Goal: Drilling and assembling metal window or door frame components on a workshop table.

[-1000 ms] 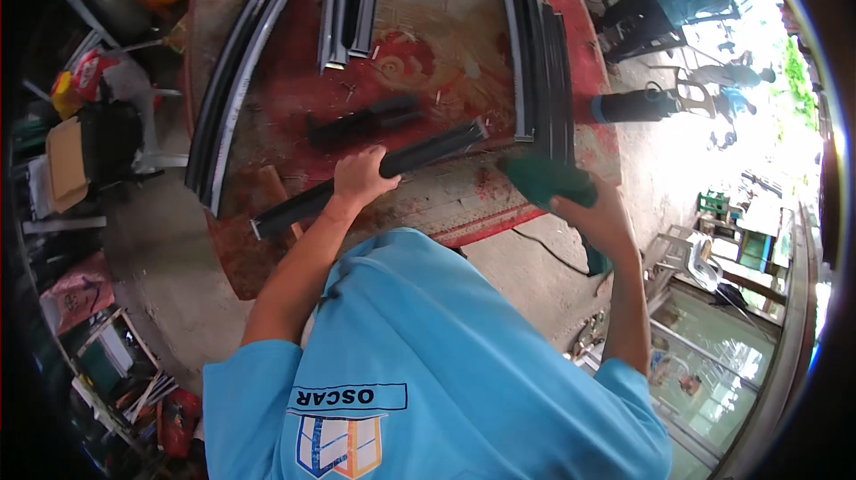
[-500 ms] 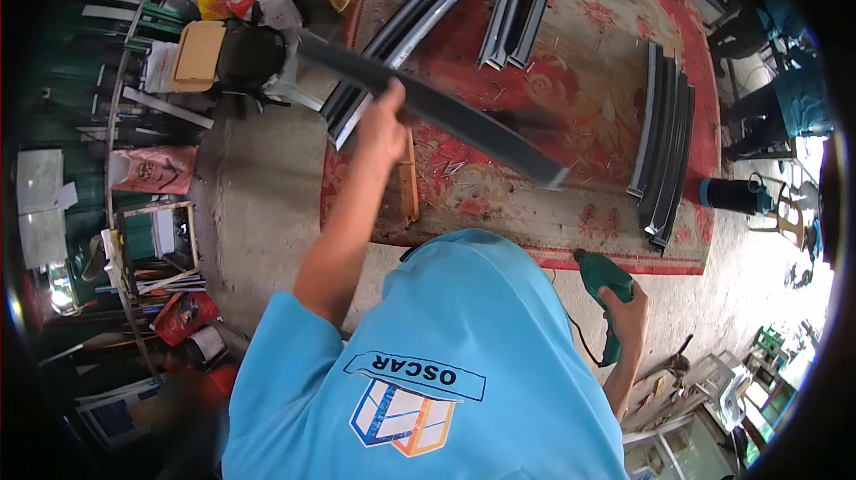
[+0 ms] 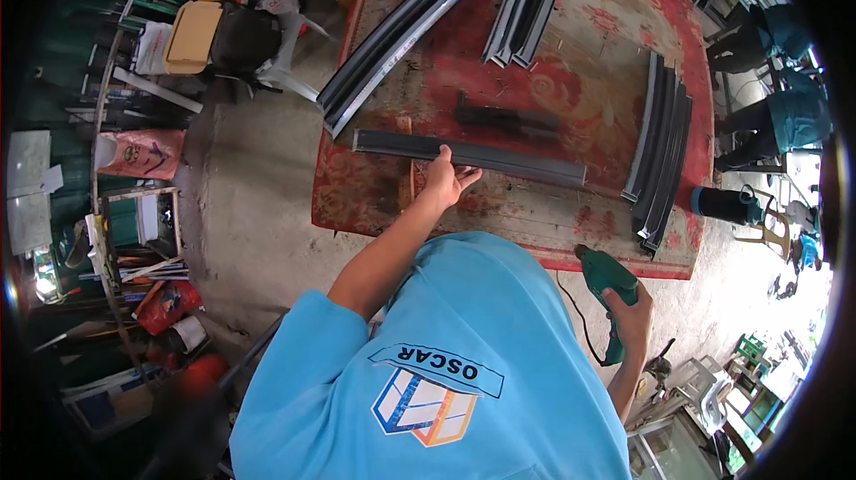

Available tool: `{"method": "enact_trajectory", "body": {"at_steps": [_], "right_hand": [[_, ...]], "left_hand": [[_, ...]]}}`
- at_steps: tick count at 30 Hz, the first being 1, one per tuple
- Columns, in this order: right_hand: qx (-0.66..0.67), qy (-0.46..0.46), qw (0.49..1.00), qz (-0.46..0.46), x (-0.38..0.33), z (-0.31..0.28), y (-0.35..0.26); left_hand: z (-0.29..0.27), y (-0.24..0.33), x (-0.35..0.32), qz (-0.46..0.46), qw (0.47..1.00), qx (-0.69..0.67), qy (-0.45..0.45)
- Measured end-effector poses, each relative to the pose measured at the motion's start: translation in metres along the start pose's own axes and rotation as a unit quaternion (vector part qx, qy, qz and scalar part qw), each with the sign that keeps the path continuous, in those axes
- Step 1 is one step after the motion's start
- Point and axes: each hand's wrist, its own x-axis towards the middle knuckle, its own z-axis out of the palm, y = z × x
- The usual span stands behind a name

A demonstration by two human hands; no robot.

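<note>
A long dark metal profile (image 3: 517,162) lies crosswise on the near part of the carpet-covered table (image 3: 597,230). My left hand (image 3: 446,184) is at its near edge, fingertips touching the profile and fingers apart. Down at my right side, beyond the table's front edge, my right hand (image 3: 631,312) is wrapped round the handle of a green power drill (image 3: 608,275). A black cord hangs from the drill. Beyond the profile lies a dark object (image 3: 504,116), too indistinct to name. A thin wooden strip (image 3: 406,188) passes under the profile's left part.
More dark profiles lie in groups: one at the left (image 3: 392,48), one at the back (image 3: 526,8), one at the right (image 3: 662,150). A dark bottle (image 3: 727,204) stands off the table's right edge. A chair (image 3: 254,39) holding bags and a cardboard box (image 3: 192,37) stands left. People stand at far right.
My left hand has brought the profile down and toward me from a slanted, raised position, and its fingers have loosened. The right hand still holds the drill in about the same place.
</note>
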Motion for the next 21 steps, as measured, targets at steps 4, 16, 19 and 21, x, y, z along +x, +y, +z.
{"method": "enact_trajectory", "body": {"at_steps": [4, 16, 19, 21], "right_hand": [[0.03, 0.007, 0.999, -0.022, 0.003, -0.002, 0.006], [0.016, -0.009, 0.999, -0.045, 0.032, -0.019, -0.038], [0.005, -0.001, 0.999, -0.041, 0.036, -0.027, -0.047], [-0.001, -0.001, 0.999, -0.04, 0.045, -0.033, -0.05]], "left_hand": [[-0.013, 0.0, -0.009, -0.009, 0.994, -0.036, -0.098], [-0.011, 0.007, 0.007, -0.096, 0.991, -0.067, -0.065], [0.001, 0.021, -0.015, -0.178, 0.953, 0.217, -0.114], [0.024, 0.027, -0.044, -0.134, 0.89, 0.422, -0.108]]}}
